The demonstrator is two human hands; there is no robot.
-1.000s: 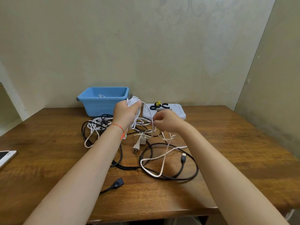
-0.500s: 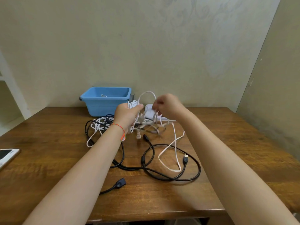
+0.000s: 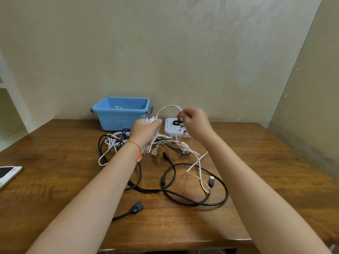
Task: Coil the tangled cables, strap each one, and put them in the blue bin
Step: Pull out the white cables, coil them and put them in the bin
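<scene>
Left hand (image 3: 145, 132): white cable (image 3: 169, 107) coils are gripped, in front of the blue bin (image 3: 120, 114).
Right hand (image 3: 195, 121): the cable's arch is pinched.

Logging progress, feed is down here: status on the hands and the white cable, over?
Left hand grips white cable coil. Right hand pinches a loop above it. Tail lies across black cable on table; blue bin behind.
</scene>
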